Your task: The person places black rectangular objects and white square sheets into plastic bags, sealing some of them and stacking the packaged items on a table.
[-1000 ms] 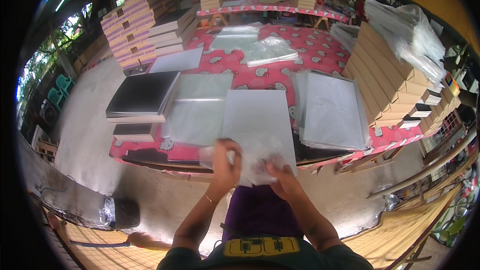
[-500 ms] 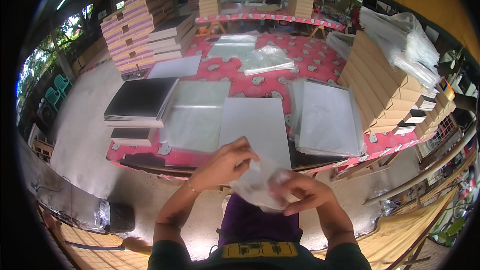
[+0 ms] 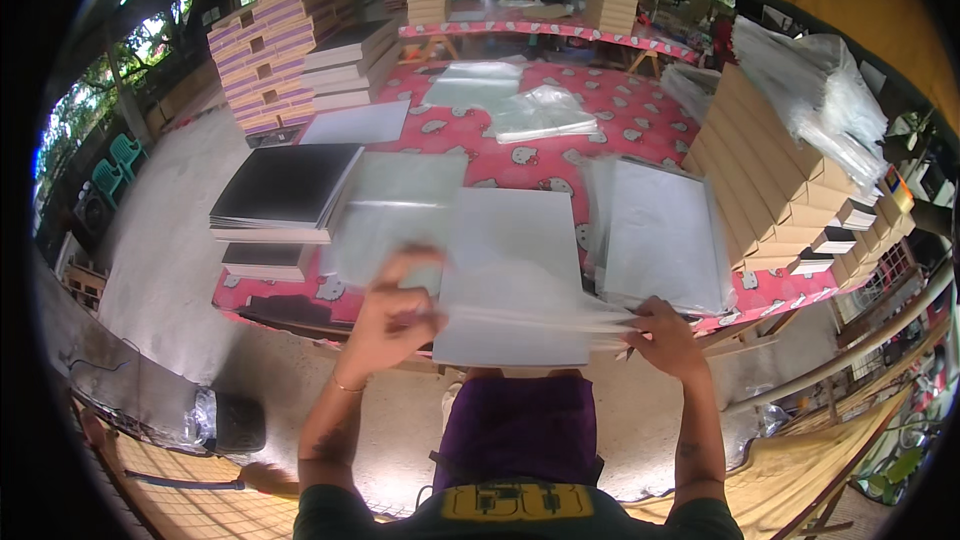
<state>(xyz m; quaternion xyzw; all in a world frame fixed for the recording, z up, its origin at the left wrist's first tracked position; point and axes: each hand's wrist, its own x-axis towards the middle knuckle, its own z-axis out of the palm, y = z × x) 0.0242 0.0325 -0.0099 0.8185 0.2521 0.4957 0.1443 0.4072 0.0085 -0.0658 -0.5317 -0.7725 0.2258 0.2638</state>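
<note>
A white sheet or thin board [image 3: 512, 235] lies at the table's front edge, its near end jutting past the edge toward me. Over its near part stretches a clear plastic sleeve [image 3: 540, 312], blurred by motion. At the sleeve's right end my right hand [image 3: 672, 340] pinches the plastic between thumb and fingers. My left hand [image 3: 395, 315] is raised by the sheet's left edge, near the sleeve's other end. Motion smears its fingers, so whether they grip the plastic is unclear. Left of the sheet is a pile of clear sleeves [image 3: 400, 215]; to the right, sleeved white sheets [image 3: 665, 230].
Black-topped stacks [image 3: 285, 190] stand at the left on the pink patterned tablecloth [image 3: 530, 162]. Brown cartons [image 3: 765, 170] rise at the right, with crumpled plastic [image 3: 825, 100] on top. More boxes [image 3: 265, 55] stand far left. Another plastic bundle [image 3: 545, 115] lies farther back.
My hands have moved apart, left hand leftward, right hand rightward and up. The crumpled plastic between them is now drawn out across the white sheet, whose near end reaches closer to me.
</note>
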